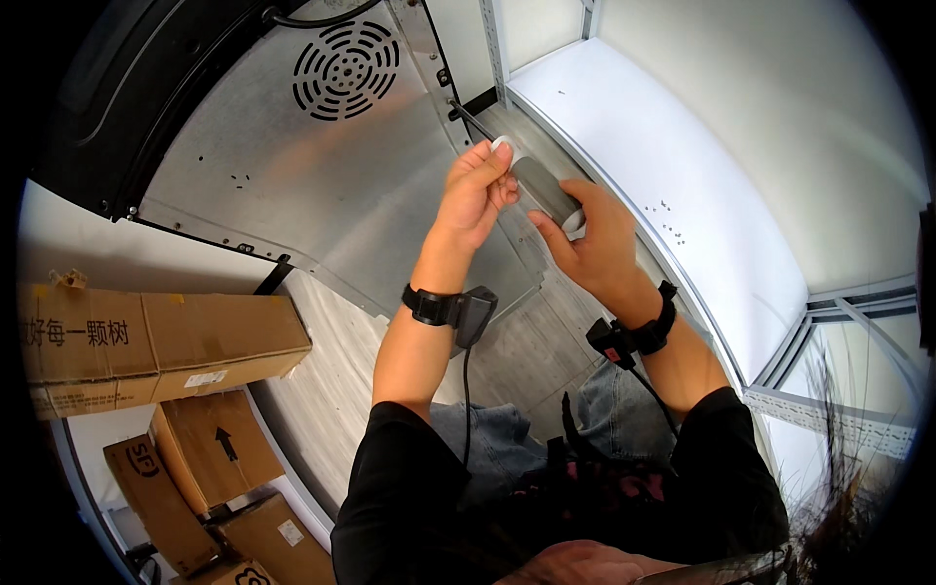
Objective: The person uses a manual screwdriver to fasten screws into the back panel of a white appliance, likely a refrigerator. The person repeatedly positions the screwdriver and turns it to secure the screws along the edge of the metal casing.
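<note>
Dark hair strands (840, 478) show at the lower right of the frame, with black sleeves (409, 487) along the bottom. Just above center, the left hand (474, 200) pinches the pale collar (502, 144) of a grey screwdriver (546, 191); the right hand (597, 239) curls around its handle end. Its shaft (475, 120) slants up-left to the edge of a metal panel (380, 210); I cannot tell whether the tip touches. Small screw-like bits (666, 226) lie on a white shelf (682, 166), right.
</note>
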`<state>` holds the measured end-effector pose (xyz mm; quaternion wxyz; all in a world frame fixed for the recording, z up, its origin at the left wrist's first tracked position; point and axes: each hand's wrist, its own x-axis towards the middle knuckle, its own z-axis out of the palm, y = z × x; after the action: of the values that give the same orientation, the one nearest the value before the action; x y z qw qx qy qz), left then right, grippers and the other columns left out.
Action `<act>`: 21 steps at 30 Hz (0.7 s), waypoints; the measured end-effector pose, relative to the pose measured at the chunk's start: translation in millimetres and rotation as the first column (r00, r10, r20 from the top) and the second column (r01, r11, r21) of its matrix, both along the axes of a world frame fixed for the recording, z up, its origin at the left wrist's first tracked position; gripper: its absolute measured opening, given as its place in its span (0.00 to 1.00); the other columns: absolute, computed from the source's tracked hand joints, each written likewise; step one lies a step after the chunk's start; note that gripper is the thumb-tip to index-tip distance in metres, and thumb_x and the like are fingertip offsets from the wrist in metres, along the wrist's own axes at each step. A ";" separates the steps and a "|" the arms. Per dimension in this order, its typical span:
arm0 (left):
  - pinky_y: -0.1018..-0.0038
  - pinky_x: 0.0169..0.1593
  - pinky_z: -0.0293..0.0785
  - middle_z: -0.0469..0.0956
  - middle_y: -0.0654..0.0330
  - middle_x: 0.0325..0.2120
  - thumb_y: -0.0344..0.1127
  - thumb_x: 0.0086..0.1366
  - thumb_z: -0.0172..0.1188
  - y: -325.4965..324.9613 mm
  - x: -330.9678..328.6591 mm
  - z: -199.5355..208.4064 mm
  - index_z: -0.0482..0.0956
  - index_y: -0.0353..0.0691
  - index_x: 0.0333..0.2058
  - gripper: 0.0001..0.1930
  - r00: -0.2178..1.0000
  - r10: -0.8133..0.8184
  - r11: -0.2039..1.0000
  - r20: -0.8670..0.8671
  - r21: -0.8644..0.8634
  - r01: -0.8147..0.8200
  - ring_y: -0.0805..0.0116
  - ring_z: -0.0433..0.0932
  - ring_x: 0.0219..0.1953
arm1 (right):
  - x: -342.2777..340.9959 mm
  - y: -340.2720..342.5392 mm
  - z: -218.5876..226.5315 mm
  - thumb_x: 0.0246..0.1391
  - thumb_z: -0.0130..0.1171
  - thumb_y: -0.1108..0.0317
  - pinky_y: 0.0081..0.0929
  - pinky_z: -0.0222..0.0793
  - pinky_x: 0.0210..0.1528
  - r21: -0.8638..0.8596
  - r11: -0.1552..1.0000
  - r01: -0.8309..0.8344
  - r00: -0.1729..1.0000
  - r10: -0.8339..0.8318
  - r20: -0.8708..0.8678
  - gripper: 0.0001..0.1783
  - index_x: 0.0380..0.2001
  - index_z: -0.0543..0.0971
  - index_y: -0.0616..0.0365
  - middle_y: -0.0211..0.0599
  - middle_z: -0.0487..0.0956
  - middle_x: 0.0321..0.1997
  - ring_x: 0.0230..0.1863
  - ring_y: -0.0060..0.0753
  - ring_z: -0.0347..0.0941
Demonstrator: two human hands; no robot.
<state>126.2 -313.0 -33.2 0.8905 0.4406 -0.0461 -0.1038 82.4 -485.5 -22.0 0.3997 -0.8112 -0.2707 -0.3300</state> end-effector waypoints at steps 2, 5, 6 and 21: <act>0.83 0.24 0.64 0.70 0.70 0.20 0.39 0.66 0.52 -3.9 -0.2 -1.7 0.71 0.36 0.44 0.14 0.997 0.073 0.993 -0.021 0.097 -0.070 0.82 0.69 0.21 | -3.5 -2.0 -1.8 0.42 0.68 0.58 0.28 0.63 0.20 -0.013 1.000 0.007 0.983 -0.010 -0.185 0.24 0.36 0.71 0.61 0.38 0.73 0.22 0.18 0.35 0.69; 0.83 0.24 0.62 0.66 0.71 0.18 0.39 0.65 0.53 -4.7 -5.5 11.6 0.72 0.37 0.44 0.13 1.000 -0.017 1.000 -0.009 -0.020 0.017 0.81 0.65 0.19 | -1.8 -4.7 -3.3 0.42 0.68 0.58 0.28 0.63 0.20 -0.010 1.000 0.024 0.979 -0.025 -0.202 0.24 0.37 0.71 0.61 0.38 0.74 0.23 0.19 0.35 0.70; 0.83 0.24 0.61 0.65 0.71 0.18 0.39 0.65 0.52 -5.2 -5.7 11.5 0.72 0.37 0.44 0.13 0.999 -0.030 1.000 -0.016 -0.007 0.029 0.81 0.63 0.19 | -0.5 -5.1 -3.4 0.42 0.68 0.57 0.28 0.63 0.20 -0.005 1.000 0.030 0.986 -0.031 -0.164 0.24 0.37 0.71 0.61 0.37 0.74 0.23 0.19 0.35 0.70; 0.84 0.23 0.58 0.59 0.73 0.17 0.46 0.66 0.53 -5.1 -7.2 8.1 0.73 0.40 0.37 0.14 1.000 0.007 0.992 -0.017 0.126 -0.005 0.82 0.59 0.19 | -3.4 1.3 -2.7 0.45 0.66 0.63 0.28 0.67 0.21 0.097 0.993 -0.071 0.997 0.072 -0.004 0.22 0.41 0.73 0.62 0.41 0.78 0.26 0.20 0.38 0.74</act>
<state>119.0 -318.1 -25.1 0.8616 0.4952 -0.0304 -0.1077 79.1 -484.3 -24.7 0.4511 -0.7818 -0.2819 -0.3253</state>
